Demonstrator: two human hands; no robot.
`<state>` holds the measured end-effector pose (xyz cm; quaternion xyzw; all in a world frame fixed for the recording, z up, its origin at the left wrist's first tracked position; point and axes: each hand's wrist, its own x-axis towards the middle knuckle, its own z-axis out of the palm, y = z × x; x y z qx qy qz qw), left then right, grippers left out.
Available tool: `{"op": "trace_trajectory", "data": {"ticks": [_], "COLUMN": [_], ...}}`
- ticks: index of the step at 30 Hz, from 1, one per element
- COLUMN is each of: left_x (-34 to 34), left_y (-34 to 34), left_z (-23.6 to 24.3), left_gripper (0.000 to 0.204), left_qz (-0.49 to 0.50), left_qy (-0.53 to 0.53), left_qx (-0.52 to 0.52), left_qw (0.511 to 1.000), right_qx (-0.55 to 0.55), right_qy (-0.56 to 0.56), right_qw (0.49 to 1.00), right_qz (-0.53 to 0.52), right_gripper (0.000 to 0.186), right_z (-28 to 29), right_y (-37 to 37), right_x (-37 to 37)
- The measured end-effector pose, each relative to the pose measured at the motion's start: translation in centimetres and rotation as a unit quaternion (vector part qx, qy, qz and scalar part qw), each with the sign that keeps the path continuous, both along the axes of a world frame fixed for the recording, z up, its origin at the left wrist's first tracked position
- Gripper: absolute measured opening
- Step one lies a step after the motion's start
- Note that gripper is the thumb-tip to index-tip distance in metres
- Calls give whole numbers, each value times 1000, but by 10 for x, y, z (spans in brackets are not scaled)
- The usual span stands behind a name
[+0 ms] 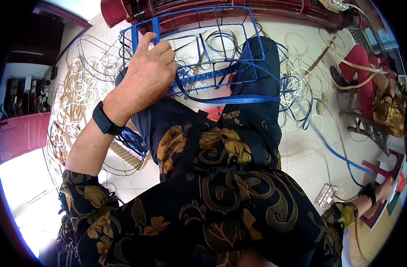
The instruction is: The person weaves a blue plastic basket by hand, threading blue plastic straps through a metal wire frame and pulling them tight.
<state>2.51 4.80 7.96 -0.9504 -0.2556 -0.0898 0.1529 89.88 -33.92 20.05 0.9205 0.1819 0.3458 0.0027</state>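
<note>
Upper centre, the left hand (148, 66) grips the blue wire basket frame (203, 53); far lower right, the right hand (385, 189) reaches out, its grasp unclear.

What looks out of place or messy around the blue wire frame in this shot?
Loose blue strips and pale cane loops lie tangled across the floor right of the wire frame. The left hand grips the frame; the right hand reaches far aside.

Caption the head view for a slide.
Left hand grips a wire basket frame part-wrapped in blue strip; right hand reaches out to the far right.
</note>
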Motion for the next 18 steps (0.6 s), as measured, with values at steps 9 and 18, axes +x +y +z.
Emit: {"op": "trace_trajectory", "data": {"ticks": [9, 18], "left_x": [2, -1], "left_y": [-1, -1], "left_z": [3, 3], "left_gripper": [7, 9], "left_qz": [22, 19], "left_qy": [43, 21], "left_qx": [-16, -13], "left_qw": [999, 1000], "right_qx": [75, 15], "right_qy": [249, 139], "right_qw": [670, 580], "right_qz": [696, 803], "right_gripper": [41, 21], "right_z": [-139, -154], "right_y": [328, 357], "right_x": [-470, -582]}}
